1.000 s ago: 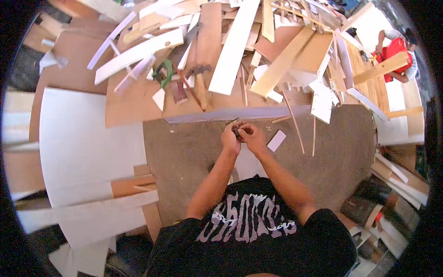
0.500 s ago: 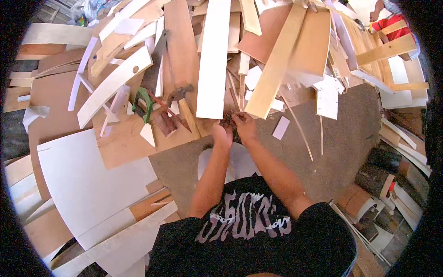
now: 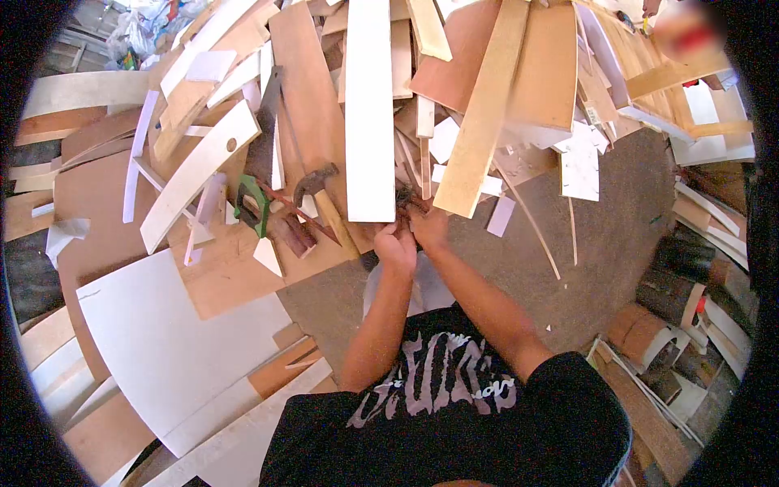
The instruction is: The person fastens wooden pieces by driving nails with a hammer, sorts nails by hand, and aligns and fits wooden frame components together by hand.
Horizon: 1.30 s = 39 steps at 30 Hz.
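My left hand (image 3: 395, 247) is cupped, palm up, below the near end of a long white board (image 3: 370, 122). My right hand (image 3: 428, 226) is bent in beside it with the fingers pinched together. A clump of small dark pieces (image 3: 403, 196), perhaps nails, shows at the fingertips; the board's end and the fingers partly hide it. A claw hammer (image 3: 331, 217) with a wooden handle lies left of my hands. Beyond it rests a green-handled tool (image 3: 255, 204). To the right, a long yellowish plank (image 3: 480, 122) slants away from my right hand.
Mixed boards and offcuts are heaped ahead. A large white sheet (image 3: 174, 349) lies at the left. On the floor sit a small pale block (image 3: 501, 217) and a thin strip (image 3: 531, 227). Brown curved pieces (image 3: 641, 337) are piled at right. Another person (image 3: 690, 34) is at the far upper right.
The view has shifted slightly. My hands stay close together, and the right fingers have moved in over the dark pieces, which show less than before. The other person's arm has moved.
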Available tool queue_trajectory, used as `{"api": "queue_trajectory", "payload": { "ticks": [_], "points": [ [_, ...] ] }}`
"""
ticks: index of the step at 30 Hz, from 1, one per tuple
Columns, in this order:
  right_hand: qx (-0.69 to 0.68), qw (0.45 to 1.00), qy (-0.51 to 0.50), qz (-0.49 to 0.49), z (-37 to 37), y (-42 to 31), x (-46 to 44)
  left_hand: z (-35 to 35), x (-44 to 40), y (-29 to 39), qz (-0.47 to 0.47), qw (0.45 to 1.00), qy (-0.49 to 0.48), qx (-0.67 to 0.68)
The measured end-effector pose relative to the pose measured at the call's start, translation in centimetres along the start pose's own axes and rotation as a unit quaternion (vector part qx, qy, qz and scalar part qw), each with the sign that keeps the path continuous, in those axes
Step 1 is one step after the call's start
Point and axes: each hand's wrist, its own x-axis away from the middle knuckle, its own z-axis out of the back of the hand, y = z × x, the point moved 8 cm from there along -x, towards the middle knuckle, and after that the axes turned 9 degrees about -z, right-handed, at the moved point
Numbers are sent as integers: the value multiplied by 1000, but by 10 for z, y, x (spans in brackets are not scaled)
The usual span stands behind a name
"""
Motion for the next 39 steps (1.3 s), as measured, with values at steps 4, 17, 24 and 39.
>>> {"api": "queue_trajectory", "payload": {
  "ticks": [4, 17, 24, 39],
  "points": [
    [32, 991, -106, -80, 3, -9, -5, 6, 0, 20, -23, 999, 12, -23],
    [36, 995, 92, 32, 22, -42, -4, 8, -1, 30, -12, 999, -7, 30],
    [-112, 992, 46, -22, -1, 12, -8, 21, 9, 36, 28, 998, 31, 49],
    [-311, 922, -211, -97, 88, -114, 122, 67, 81, 218, 58, 984, -156, -68]
  ]
}}
